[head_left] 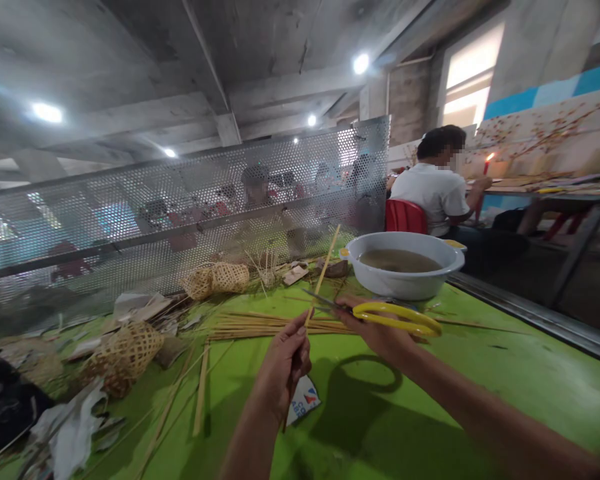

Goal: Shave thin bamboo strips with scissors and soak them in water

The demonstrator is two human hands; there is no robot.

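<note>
My left hand (285, 363) pinches a thin bamboo strip (324, 270) that rises up and away toward the right. My right hand (380, 330) grips yellow-handled scissors (397, 318), and their dark blades (320, 300) meet the strip just above my left fingers. Both hands hover above a green table (480, 373). Behind them lies a bundle of bamboo strips (270, 325) flat on the table.
A grey basin of murky water (403, 263) stands right behind the scissors. Small woven baskets (125, 353) (215, 279), paper scraps and loose strips litter the left. A perforated metal screen (190, 207) backs the table. A person in a white shirt (437, 190) sits at right.
</note>
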